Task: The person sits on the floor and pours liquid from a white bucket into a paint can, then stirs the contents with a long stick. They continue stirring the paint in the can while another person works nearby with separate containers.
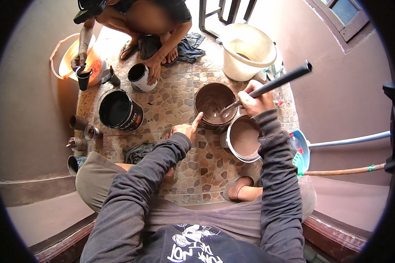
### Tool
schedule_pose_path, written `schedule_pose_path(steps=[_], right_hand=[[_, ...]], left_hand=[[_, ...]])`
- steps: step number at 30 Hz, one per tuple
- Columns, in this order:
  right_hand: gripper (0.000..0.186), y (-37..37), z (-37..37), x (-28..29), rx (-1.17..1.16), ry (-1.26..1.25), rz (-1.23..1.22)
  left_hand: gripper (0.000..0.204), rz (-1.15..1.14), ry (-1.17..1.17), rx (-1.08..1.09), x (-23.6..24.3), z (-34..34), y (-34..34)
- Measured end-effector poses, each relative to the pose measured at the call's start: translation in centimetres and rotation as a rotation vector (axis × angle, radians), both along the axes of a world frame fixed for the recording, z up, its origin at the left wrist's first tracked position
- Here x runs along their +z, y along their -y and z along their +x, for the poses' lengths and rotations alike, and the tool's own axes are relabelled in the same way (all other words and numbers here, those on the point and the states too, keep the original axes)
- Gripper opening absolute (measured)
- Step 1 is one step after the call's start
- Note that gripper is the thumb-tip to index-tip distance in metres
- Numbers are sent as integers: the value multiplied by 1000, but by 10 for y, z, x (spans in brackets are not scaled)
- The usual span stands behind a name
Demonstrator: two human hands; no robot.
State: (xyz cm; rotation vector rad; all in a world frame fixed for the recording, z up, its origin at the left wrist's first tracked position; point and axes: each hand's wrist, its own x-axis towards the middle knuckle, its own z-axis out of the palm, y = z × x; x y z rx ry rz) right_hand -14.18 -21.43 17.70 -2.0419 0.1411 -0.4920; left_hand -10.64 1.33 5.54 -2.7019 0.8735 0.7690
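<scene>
My right hand (255,99) is closed around a long black pipe (285,81), held at a slant. Its brown-coated lower end dips into thick brown liquid, likely paint, in a round bucket (196,97). At that bucket's near-left rim is my left hand (188,128), index finger stretched out and the other fingers curled, with nothing seen in it. The fingertip meets the rim or is very close to it; I cannot tell which. A white-rimmed bucket (229,151) of lighter brown liquid stands beside it, below my right hand.
Across from me a person steadies a white can (142,83) and holds a black cup (84,79). A black bucket (126,115) and several small cups stand left. A cream tub (232,57) is at far right, an orange basin (72,57) at far left. Blue dustpan (303,151) lies right.
</scene>
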Motion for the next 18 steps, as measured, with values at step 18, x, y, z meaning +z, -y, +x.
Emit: schedule_pose_path(steps=[18], right_hand=[[13,25,4,-44,-115,-9,233]], left_hand=[[71,129,-488,10,114,103,-142]])
